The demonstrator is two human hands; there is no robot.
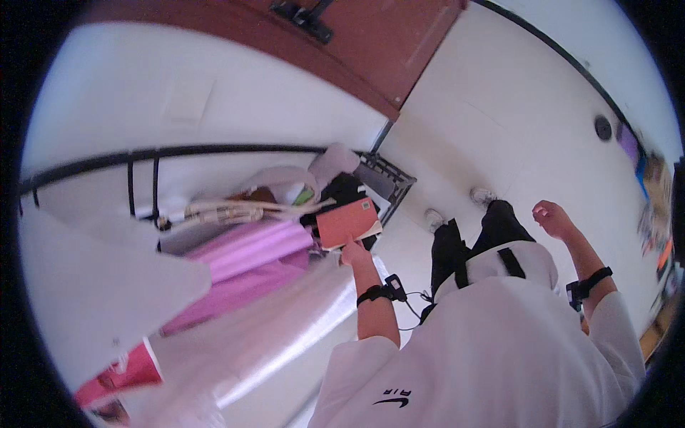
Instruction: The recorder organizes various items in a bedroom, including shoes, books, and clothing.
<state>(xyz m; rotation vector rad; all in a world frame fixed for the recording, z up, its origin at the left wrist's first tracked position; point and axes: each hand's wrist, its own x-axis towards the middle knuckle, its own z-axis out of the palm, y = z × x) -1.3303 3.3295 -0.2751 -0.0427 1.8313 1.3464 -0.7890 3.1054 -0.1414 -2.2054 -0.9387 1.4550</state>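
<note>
A thin book with a red cover is in my left hand, gripped at its near edge; some lower pages or the back cover fan out at one corner. Beneath and beyond it lies black cloth at the end of a heap of things. A pink-purple roll lies just left of the book. Away to the right, my right hand hangs over the floor with curled fingers, touching nothing; whether they are fully closed is not plain.
A dark crate stands by the wall corner, near a reddish-brown door. Wooden sticks, clear plastic wrap and a large white sheet-like thing are at the left. A round black object sits by the far wall, with blurred clutter at the right.
</note>
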